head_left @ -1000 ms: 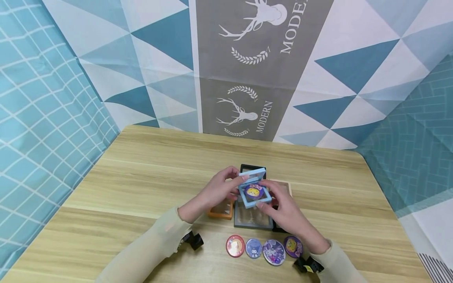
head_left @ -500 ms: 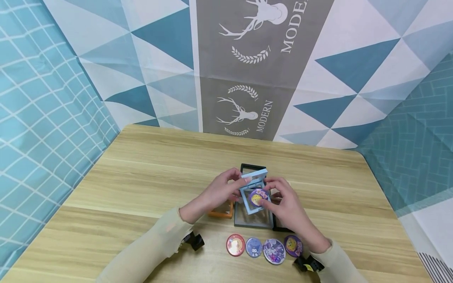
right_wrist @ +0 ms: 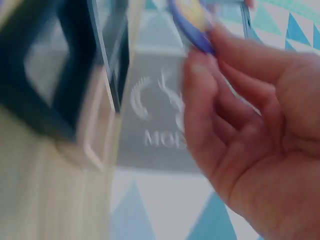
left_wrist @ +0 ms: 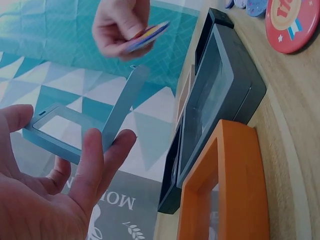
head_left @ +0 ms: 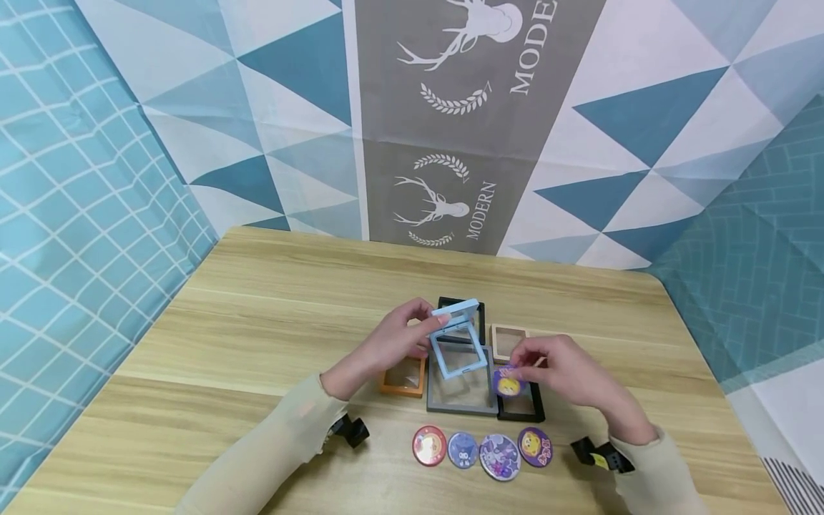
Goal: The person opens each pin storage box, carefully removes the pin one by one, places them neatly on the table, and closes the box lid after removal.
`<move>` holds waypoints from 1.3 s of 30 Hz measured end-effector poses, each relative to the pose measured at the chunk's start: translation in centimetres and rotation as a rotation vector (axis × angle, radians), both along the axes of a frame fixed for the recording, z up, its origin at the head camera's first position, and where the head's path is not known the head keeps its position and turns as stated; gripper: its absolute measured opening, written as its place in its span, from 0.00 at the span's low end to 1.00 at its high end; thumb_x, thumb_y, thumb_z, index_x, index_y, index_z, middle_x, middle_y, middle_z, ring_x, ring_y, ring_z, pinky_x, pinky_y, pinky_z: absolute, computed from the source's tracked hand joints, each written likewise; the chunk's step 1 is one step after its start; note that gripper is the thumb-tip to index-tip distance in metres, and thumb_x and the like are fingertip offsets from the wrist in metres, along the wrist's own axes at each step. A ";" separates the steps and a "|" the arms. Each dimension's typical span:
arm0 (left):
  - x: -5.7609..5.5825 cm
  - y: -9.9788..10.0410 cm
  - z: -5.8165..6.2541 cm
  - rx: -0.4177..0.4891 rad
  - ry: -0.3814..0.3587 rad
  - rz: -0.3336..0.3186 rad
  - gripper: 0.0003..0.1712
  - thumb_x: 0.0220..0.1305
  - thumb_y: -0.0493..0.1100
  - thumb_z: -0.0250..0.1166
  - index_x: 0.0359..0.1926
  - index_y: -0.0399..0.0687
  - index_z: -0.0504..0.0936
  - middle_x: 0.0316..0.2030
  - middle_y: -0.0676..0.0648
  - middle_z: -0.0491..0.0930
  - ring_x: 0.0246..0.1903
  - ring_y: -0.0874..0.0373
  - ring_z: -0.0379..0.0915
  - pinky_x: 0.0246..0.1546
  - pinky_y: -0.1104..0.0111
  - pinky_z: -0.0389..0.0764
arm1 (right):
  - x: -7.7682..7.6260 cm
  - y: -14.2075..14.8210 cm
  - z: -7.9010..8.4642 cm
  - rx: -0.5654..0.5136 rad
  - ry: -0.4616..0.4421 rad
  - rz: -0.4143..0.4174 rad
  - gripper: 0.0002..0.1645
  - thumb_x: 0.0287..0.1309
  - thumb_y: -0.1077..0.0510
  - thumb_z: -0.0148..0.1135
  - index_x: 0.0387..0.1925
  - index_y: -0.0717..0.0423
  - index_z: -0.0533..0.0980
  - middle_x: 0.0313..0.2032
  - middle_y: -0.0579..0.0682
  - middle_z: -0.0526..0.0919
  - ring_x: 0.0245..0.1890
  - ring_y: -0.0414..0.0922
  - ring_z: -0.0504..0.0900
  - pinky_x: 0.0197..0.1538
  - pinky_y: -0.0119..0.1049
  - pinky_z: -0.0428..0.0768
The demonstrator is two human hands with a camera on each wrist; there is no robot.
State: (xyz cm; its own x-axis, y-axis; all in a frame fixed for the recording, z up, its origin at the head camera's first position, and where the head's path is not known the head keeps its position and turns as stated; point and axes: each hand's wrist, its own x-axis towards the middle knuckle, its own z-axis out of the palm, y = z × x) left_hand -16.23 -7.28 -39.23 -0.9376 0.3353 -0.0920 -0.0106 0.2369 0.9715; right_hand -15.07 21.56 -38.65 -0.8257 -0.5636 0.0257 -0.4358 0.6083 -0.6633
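Observation:
My left hand [head_left: 386, 347] grips a light blue hinged display frame [head_left: 462, 309] by its left side, over the table. Its lid stands raised from the clear window part; in the left wrist view the two halves of the frame [left_wrist: 117, 107] form a wide angle. Thumb and fingers of my right hand [head_left: 569, 368] pinch a round purple badge [head_left: 508, 386] with a yellow cartoon figure. That badge is apart from the blue frame, over the lower black frame [head_left: 539, 400]. In the right wrist view the badge [right_wrist: 192, 25] is blurred, held at my fingertips.
Beneath the hands lie a large grey frame [head_left: 460, 410], an orange frame [head_left: 402, 391], a beige frame [head_left: 495, 343] and another black frame [head_left: 450, 301]. Nearer me is a row of badges: red [head_left: 428, 445], blue [head_left: 462, 450], lilac [head_left: 500, 458] and purple [head_left: 535, 447].
My right hand has lifted the purple badge out of the blue frame and carried it right. The left hand still holds the blue frame, now shifted slightly left.

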 end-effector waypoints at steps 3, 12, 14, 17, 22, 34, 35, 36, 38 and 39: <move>0.0 -0.3 0.0 -0.004 0.000 -0.004 0.31 0.57 0.67 0.56 0.46 0.46 0.69 0.49 0.43 0.69 0.34 0.53 0.77 0.34 0.64 0.80 | -0.3 1.4 0.5 0.099 -0.026 0.114 0.03 0.52 0.54 0.64 0.29 0.41 0.76 0.28 0.36 0.78 0.28 0.36 0.75 0.30 0.34 0.77; 0.1 -0.6 0.0 -0.022 0.002 -0.017 0.31 0.56 0.68 0.56 0.44 0.48 0.69 0.48 0.46 0.69 0.33 0.53 0.78 0.34 0.63 0.80 | -0.7 3.9 1.0 0.286 -0.272 0.090 0.08 0.44 0.63 0.67 0.22 0.45 0.79 0.26 0.40 0.78 0.24 0.39 0.73 0.26 0.35 0.75; 0.1 -0.5 0.0 -0.021 0.009 -0.023 0.30 0.56 0.68 0.56 0.44 0.48 0.69 0.48 0.46 0.68 0.34 0.52 0.78 0.34 0.63 0.80 | -0.7 4.3 0.9 0.316 -0.292 0.075 0.08 0.42 0.62 0.68 0.21 0.44 0.79 0.25 0.40 0.78 0.24 0.40 0.73 0.26 0.35 0.75; 0.0 -0.3 0.2 -0.021 0.025 -0.040 0.30 0.55 0.68 0.57 0.42 0.49 0.69 0.47 0.46 0.69 0.34 0.51 0.77 0.34 0.62 0.80 | -0.5 4.7 0.7 0.366 -0.318 0.062 0.08 0.40 0.63 0.69 0.19 0.45 0.79 0.23 0.40 0.78 0.23 0.41 0.73 0.26 0.36 0.75; 0.0 -0.2 0.3 -0.041 0.041 -0.051 0.28 0.55 0.68 0.57 0.41 0.50 0.70 0.46 0.46 0.69 0.35 0.47 0.76 0.33 0.62 0.80 | 0.2 5.2 -0.5 0.400 -0.367 0.053 0.09 0.37 0.64 0.69 0.18 0.47 0.78 0.21 0.42 0.78 0.22 0.42 0.75 0.27 0.36 0.76; 0.2 -0.7 0.4 -0.055 0.041 -0.058 0.28 0.55 0.68 0.57 0.41 0.51 0.70 0.45 0.46 0.70 0.34 0.47 0.76 0.34 0.57 0.79 | 0.8 6.1 -2.4 0.356 -0.366 0.105 0.06 0.38 0.56 0.70 0.19 0.45 0.79 0.22 0.39 0.78 0.23 0.39 0.74 0.26 0.34 0.74; 0.2 -0.7 0.5 -0.058 0.045 -0.063 0.27 0.55 0.68 0.57 0.41 0.51 0.70 0.45 0.46 0.70 0.34 0.48 0.76 0.34 0.57 0.79 | 0.7 6.2 -2.2 0.348 -0.355 0.104 0.05 0.39 0.57 0.70 0.20 0.45 0.79 0.22 0.39 0.78 0.23 0.39 0.74 0.26 0.34 0.74; 0.2 -0.7 0.5 -0.063 0.051 -0.071 0.27 0.55 0.67 0.57 0.41 0.52 0.70 0.45 0.46 0.70 0.34 0.48 0.76 0.34 0.57 0.79 | 0.6 6.3 -2.0 0.344 -0.335 0.102 0.05 0.40 0.58 0.69 0.20 0.44 0.79 0.22 0.39 0.78 0.22 0.38 0.73 0.26 0.34 0.74; 0.2 -0.7 0.5 -0.072 0.060 -0.088 0.26 0.56 0.67 0.57 0.42 0.52 0.70 0.45 0.47 0.70 0.35 0.49 0.76 0.35 0.57 0.79 | 0.2 6.2 -1.3 0.328 -0.276 0.082 0.06 0.42 0.59 0.67 0.21 0.44 0.79 0.23 0.38 0.78 0.23 0.37 0.73 0.26 0.33 0.75; 0.2 -0.7 0.5 -0.073 0.062 -0.097 0.25 0.57 0.66 0.57 0.42 0.53 0.70 0.45 0.47 0.70 0.36 0.50 0.75 0.35 0.57 0.79 | 0.0 6.1 -0.9 0.315 -0.238 0.065 0.06 0.44 0.60 0.66 0.22 0.44 0.79 0.24 0.37 0.78 0.23 0.36 0.73 0.26 0.33 0.75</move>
State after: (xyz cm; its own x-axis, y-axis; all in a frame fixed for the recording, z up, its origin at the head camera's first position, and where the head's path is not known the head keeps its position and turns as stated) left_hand -16.06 -7.99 -38.78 -0.9057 0.4193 -0.0624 0.0753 0.3040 0.9497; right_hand -15.03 27.67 -39.59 -0.7501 -0.5648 -0.3440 -0.3371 0.7741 -0.5359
